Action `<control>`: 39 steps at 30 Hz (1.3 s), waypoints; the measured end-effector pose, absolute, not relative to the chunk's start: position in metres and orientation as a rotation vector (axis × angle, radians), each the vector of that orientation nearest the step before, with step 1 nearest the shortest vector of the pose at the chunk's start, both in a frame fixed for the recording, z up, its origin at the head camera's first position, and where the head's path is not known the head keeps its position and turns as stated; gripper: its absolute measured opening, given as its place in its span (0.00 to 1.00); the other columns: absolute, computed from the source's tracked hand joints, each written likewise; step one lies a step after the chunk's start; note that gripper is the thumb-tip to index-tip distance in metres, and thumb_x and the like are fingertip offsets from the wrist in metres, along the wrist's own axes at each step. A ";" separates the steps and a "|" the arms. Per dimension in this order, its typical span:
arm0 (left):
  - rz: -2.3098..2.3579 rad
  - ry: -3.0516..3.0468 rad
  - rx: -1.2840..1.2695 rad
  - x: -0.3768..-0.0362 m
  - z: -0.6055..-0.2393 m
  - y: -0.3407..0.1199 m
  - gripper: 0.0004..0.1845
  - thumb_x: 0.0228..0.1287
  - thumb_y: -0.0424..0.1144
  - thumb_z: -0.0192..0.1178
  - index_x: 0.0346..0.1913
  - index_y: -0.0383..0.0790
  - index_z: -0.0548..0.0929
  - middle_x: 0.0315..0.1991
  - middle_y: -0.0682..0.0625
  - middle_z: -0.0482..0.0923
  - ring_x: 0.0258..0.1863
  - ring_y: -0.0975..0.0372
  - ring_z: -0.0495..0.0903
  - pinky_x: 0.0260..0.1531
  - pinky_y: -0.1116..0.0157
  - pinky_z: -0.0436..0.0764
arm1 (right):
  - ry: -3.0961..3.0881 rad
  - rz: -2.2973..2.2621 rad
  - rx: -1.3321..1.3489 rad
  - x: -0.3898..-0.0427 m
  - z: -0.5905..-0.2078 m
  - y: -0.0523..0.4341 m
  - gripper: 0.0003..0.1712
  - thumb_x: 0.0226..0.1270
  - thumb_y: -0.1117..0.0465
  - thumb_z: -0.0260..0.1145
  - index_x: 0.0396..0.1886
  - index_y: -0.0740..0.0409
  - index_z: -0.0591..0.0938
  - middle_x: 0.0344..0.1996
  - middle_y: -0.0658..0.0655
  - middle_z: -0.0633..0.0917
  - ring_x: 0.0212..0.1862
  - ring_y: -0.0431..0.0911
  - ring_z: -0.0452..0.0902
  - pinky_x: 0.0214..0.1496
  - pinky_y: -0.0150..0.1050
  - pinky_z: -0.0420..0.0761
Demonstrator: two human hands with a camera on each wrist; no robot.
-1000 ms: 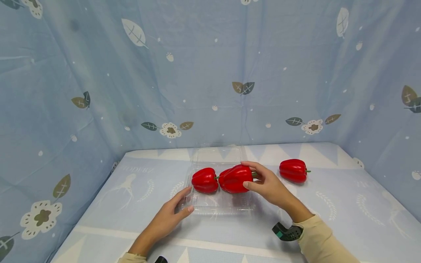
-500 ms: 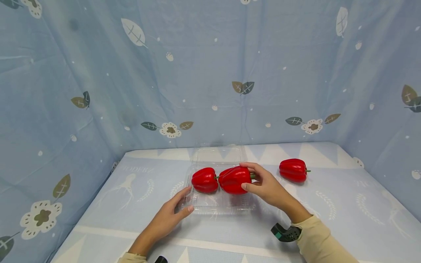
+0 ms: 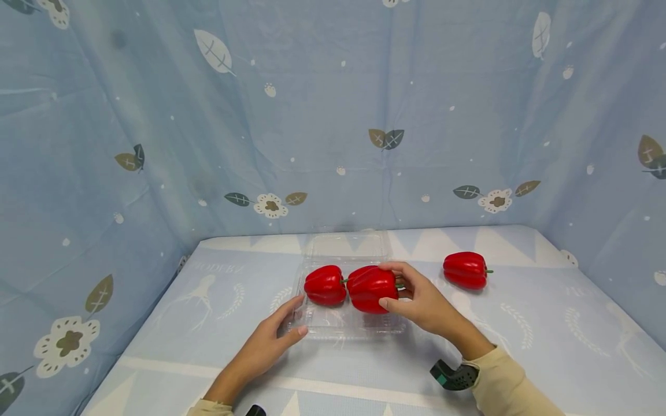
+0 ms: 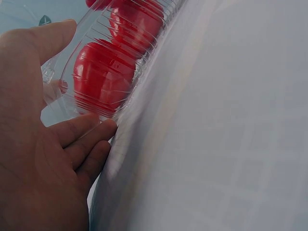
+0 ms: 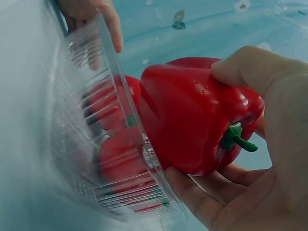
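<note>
Lowered slightly toward the clear plastic clamshell tray (image 3: 343, 323) since a second ago: glossy red bell pepper (image 3: 370, 288), gripped by right hand (image 3: 422, 300) at frame centre. Left hand (image 3: 270, 342) open, steadying tray edge. Second red pepper (image 3: 325, 285) inside; third pepper (image 3: 465, 270) apart, centre-right.
</note>
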State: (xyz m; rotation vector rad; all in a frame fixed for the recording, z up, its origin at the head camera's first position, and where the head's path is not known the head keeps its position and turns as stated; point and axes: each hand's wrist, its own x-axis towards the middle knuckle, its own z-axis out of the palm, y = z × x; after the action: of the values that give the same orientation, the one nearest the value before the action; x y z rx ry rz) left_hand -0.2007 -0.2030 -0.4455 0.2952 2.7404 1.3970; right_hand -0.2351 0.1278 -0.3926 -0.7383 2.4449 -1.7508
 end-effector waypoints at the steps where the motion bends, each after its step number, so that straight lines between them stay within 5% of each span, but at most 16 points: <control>1: 1.400 2.740 0.297 -0.201 -0.446 -0.203 0.36 0.60 0.58 0.61 0.70 0.60 0.64 0.68 0.57 0.65 0.66 0.56 0.66 0.64 0.47 0.63 | 2.458 -1.746 -0.742 -0.234 -0.393 0.128 0.34 0.58 0.56 0.72 0.63 0.43 0.69 0.55 0.54 0.76 0.54 0.53 0.75 0.51 0.41 0.81; 6: 1.412 2.743 0.312 -0.201 -0.445 -0.202 0.35 0.60 0.58 0.61 0.70 0.60 0.64 0.68 0.57 0.65 0.66 0.56 0.67 0.65 0.48 0.63 | 2.510 -1.749 -0.716 -0.231 -0.394 0.125 0.34 0.56 0.53 0.74 0.61 0.39 0.70 0.53 0.51 0.78 0.52 0.50 0.76 0.52 0.45 0.80; 12: 1.412 2.746 0.312 -0.200 -0.444 -0.202 0.35 0.60 0.57 0.62 0.70 0.60 0.64 0.68 0.56 0.65 0.66 0.56 0.66 0.65 0.48 0.63 | 2.586 -1.695 -0.689 -0.226 -0.395 0.120 0.35 0.52 0.47 0.75 0.59 0.35 0.71 0.51 0.47 0.79 0.50 0.49 0.77 0.46 0.38 0.82; 23: 1.403 2.753 0.328 -0.200 -0.445 -0.203 0.35 0.61 0.58 0.61 0.71 0.59 0.64 0.68 0.56 0.65 0.65 0.57 0.67 0.65 0.49 0.63 | 2.650 -1.640 -0.736 -0.223 -0.396 0.119 0.34 0.52 0.49 0.76 0.59 0.35 0.72 0.51 0.44 0.78 0.48 0.47 0.78 0.44 0.38 0.83; 31: 1.399 2.752 0.317 -0.201 -0.445 -0.202 0.35 0.61 0.57 0.61 0.71 0.59 0.64 0.68 0.57 0.64 0.66 0.56 0.66 0.65 0.49 0.63 | 2.767 -1.497 -0.816 -0.224 -0.397 0.119 0.45 0.51 0.49 0.76 0.68 0.47 0.67 0.55 0.43 0.76 0.51 0.41 0.75 0.50 0.43 0.81; 39: 1.397 2.747 0.314 -0.200 -0.444 -0.202 0.36 0.60 0.57 0.61 0.71 0.59 0.64 0.68 0.56 0.64 0.66 0.56 0.66 0.65 0.49 0.63 | 2.822 -1.408 -0.833 -0.223 -0.397 0.118 0.44 0.48 0.48 0.78 0.66 0.48 0.69 0.52 0.44 0.74 0.50 0.41 0.75 0.48 0.36 0.81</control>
State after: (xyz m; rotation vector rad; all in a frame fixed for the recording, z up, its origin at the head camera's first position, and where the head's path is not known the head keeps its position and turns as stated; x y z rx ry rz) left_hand -0.2000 -0.2024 -0.4443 0.3144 2.7473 1.3975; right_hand -0.2229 0.1179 -0.3971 -0.8335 2.8222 -1.4079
